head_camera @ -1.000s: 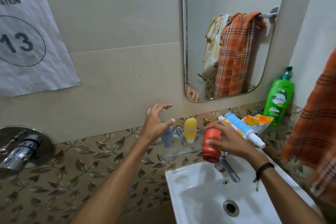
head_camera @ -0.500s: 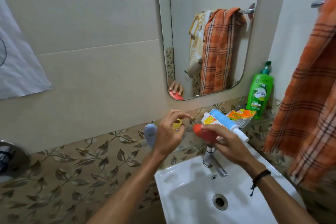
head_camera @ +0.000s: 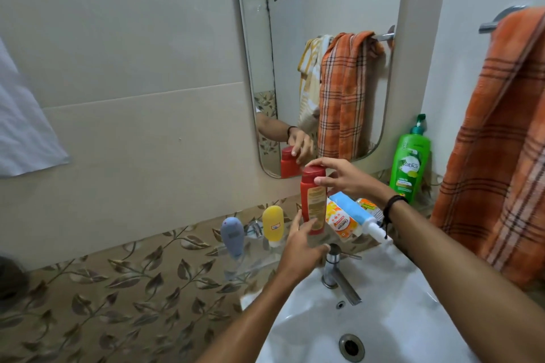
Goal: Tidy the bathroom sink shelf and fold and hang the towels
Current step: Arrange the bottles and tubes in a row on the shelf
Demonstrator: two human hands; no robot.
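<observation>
The right hand reaches forward, fingers pinching the cap of an upright red plastic bottle at the clear glass shelf's middle; the left hand, fingers loosely spread, touches its lower side

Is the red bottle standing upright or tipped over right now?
Upright: the red bottle stands cap-up, right hand on its cap, left hand at its base.

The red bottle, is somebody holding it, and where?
Yes. The right hand grips the red bottle at its cap, thumb in front. The left hand touches its lower part with the fingertips. It stands upright at the glass shelf.
</observation>
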